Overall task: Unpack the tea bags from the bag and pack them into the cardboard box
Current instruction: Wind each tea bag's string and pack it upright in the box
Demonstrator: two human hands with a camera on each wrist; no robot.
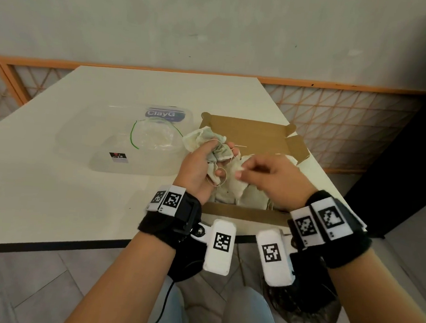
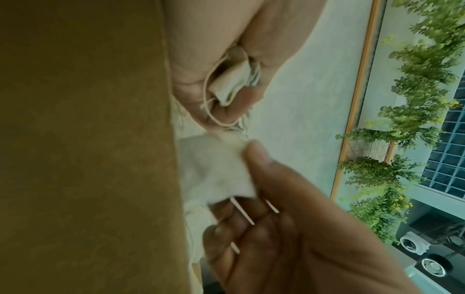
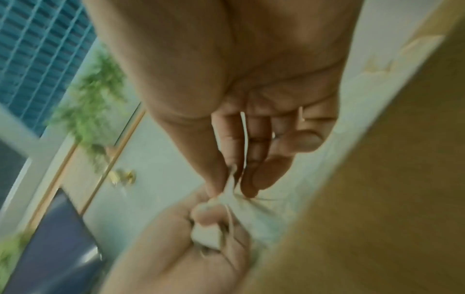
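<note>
left hand (image 1: 201, 165) curled round a crumpled bunch of tea bags (image 1: 208, 143) with loose strings, raised over the left end of the open cardboard box (image 1: 249, 133). right hand (image 1: 268, 178) just beside it, thumb and forefinger pinching a corner of one white tea bag (image 2: 216, 171) from the bunch. more tea bags heaped inside the box (image 1: 244, 196), at the tabletop's (image 1: 53, 188) right edge. clear plastic bag (image 1: 153, 137), green-tied, lying flat left of the box.

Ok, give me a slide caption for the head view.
Both hands untangling tea bags above the cardboard box, plastic bag alongside.
</note>
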